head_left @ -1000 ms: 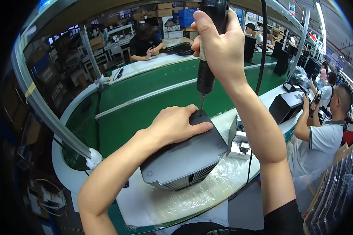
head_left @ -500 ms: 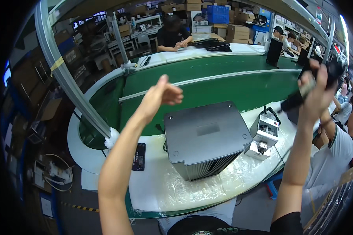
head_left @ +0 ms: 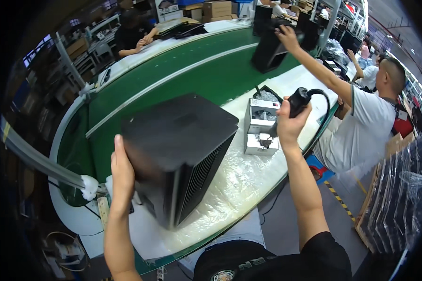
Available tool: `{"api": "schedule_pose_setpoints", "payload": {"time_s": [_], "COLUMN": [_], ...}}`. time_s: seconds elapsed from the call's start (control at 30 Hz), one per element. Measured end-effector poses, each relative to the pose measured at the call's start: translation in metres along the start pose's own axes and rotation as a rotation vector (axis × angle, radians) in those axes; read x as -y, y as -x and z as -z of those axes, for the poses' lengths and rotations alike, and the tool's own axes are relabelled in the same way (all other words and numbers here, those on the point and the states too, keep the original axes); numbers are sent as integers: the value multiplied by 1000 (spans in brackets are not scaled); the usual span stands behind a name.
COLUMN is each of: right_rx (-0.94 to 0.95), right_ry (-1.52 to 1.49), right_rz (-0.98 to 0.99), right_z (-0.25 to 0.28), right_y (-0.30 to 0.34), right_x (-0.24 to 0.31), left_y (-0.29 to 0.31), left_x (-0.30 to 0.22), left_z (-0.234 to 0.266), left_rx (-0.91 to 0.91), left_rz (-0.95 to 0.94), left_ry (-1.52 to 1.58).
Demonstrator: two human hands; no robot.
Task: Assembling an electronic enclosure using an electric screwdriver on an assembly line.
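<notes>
Black case [head_left: 180,129] is beside the straight left fingers [head_left: 119,145]; the right fingers [head_left: 306,113] clamp a black corded tool [head_left: 298,101].

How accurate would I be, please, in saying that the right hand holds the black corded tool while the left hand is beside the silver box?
Not quite: the head view shows the left hand beside the black case, not the silver box. The right hand does hold the black corded tool.
</notes>
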State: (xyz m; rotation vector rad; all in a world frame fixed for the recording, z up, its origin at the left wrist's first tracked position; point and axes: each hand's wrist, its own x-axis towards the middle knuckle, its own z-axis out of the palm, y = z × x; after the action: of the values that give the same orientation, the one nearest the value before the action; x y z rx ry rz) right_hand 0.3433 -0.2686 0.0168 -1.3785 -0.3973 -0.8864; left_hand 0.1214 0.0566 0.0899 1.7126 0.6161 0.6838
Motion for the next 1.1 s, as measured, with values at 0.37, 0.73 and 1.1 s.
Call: {"api": "schedule_pose_setpoints", "payload": {"time_s": [0.37, 0.73, 1.1], "right_rx": [103, 180, 444], "right_ry": [79, -429, -527], "right_rz": [-187, 11, -27], "right_z": [-7, -118, -235], "right_y": [-3, -33, 18], "right_x": [35, 154, 155], "left_y": [-66, -47, -20], "left_x": [29, 50, 71], "left_z": [-90, -58, -46], "left_rx": [443, 712, 469], "left_rz": [-371, -107, -215], "left_ry": [-576, -603, -632]}}
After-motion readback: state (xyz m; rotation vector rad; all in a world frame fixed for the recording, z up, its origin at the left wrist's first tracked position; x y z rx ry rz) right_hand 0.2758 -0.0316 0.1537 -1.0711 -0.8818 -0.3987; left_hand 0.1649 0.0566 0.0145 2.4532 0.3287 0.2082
